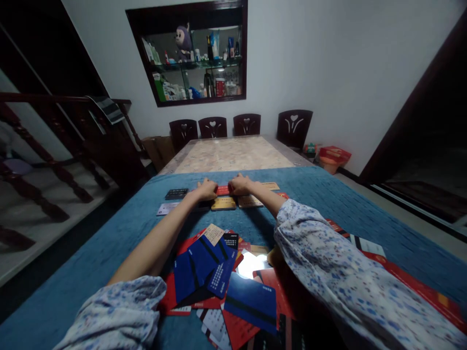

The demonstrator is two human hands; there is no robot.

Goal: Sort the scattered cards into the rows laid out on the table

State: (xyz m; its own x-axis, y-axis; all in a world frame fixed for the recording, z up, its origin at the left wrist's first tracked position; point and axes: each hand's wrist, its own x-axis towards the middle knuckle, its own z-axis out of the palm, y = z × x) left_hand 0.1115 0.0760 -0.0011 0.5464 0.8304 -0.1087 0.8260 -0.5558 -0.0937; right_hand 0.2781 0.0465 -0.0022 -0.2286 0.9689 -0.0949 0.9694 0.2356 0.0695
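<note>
Both of my arms stretch forward over the blue cloth. My left hand point(207, 188) has its fingers curled at the left end of a red card stack point(224, 190). At the right end of that stack, my right hand point(240, 184) closes in the same way, with the fingertips partly hidden. Just in front lies a yellow card stack point(223, 203), with a beige card stack point(251, 201) to its right. A black card stack point(176, 194) and a white card stack point(167, 209) lie to the left. Closer to me is a loose heap with blue cards point(251, 301) on top.
The blue cloth point(146, 233) covers the near part of a long table point(233, 153). More cards point(368, 246) spread along the right, partly under my sleeve. Dark chairs point(295, 127) stand at the far end, and a wooden railing point(40, 199) runs along the left.
</note>
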